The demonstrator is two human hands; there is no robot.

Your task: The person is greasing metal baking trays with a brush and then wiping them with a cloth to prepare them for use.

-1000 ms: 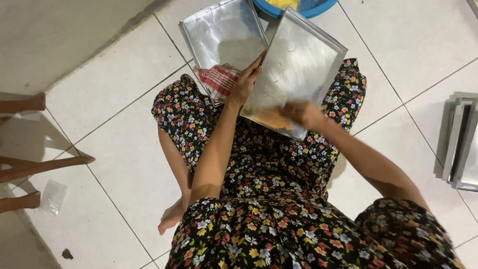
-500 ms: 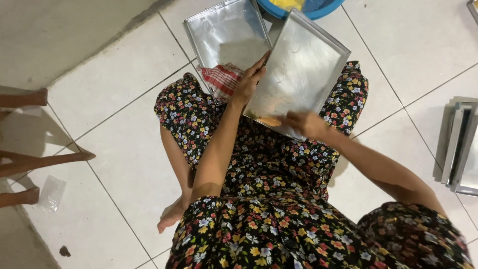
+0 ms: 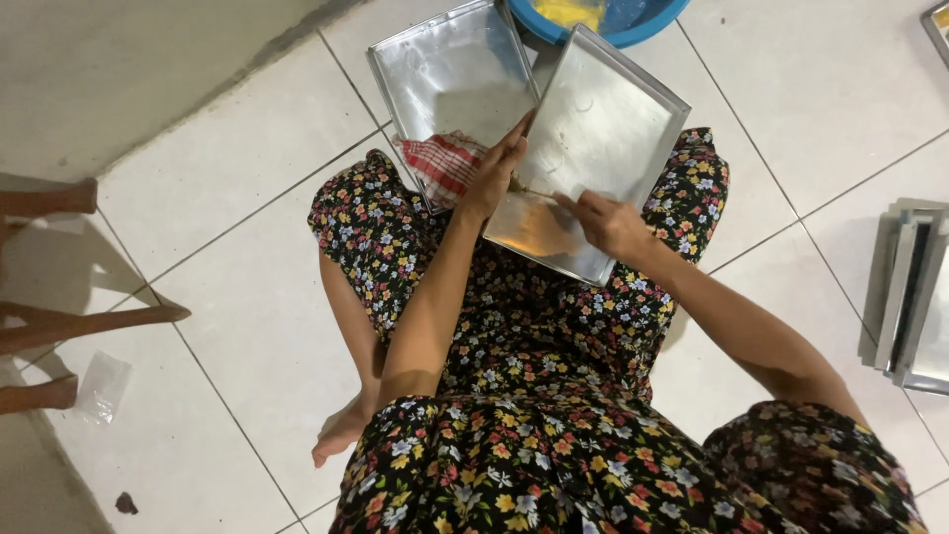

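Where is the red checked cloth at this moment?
In the head view, the red checked cloth lies left of centre, on the near corner of the metal tray on the floor, just beside the left hand.

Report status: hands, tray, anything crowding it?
Left hand grips metal baking tray edge. Right hand rubs inside it. Checked cloth and second tray alongside.

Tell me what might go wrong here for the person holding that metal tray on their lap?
1. The metal baking tray rests tilted on the lap, steadied only by the left hand at its edge; it could slide off onto the tiled floor.
2. The right hand rubs along the tray's thin rim, which might nick the fingers.
3. The blue basin sits just beyond the tray, so a slipping tray could knock it.
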